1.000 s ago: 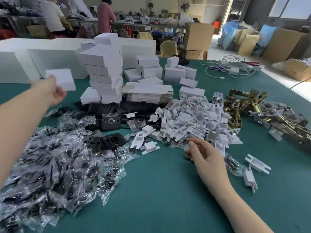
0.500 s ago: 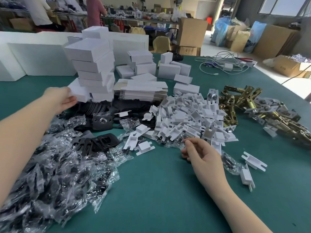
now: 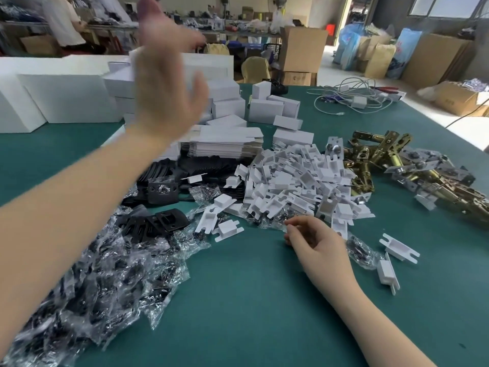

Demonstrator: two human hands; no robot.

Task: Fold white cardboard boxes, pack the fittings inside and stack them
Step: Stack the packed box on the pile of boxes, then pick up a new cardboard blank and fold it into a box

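The flat white box blanks [image 3: 225, 144] lie stacked mid-table, long axis running left to right, behind the heap of white inserts [image 3: 299, 186]. My left hand [image 3: 164, 83] is raised, blurred, fingers spread, empty. My right hand [image 3: 317, 245] rests loosely curled on the green table [image 3: 251, 300], in a cluttered workshop.

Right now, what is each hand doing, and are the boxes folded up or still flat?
left hand: raised above the table, fingers spread, holding nothing, blurred.
right hand: resting on the table, fingers loosely curled by a clear packet.
flat box blanks: unfolded, piled.
folded white boxes: closed, standing on the table.
white cable: loose, tangled.
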